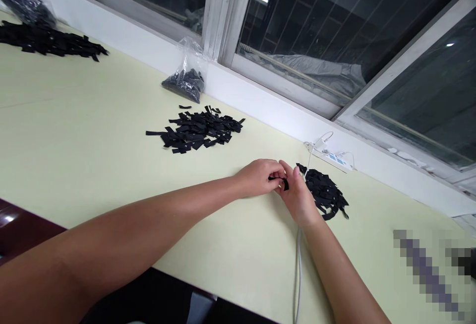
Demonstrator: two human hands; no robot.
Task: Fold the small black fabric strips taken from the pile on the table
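Observation:
My left hand (pixel 257 177) and my right hand (pixel 297 196) meet over the pale green table (pixel 92 130), both pinching one small black strip (pixel 279 180) between their fingertips. Just right of my right hand lies a small pile of black strips (pixel 327 192). A larger loose pile of the same strips (pixel 199 130) is spread farther back to the left, apart from both hands.
A clear plastic bag of black pieces (pixel 185 80) leans on the window ledge. Another heap of strips (pixel 48 41) and a bag lie at the far left. A white cable (pixel 298 264) runs under my right forearm to a power strip (pixel 334 158) by the wall.

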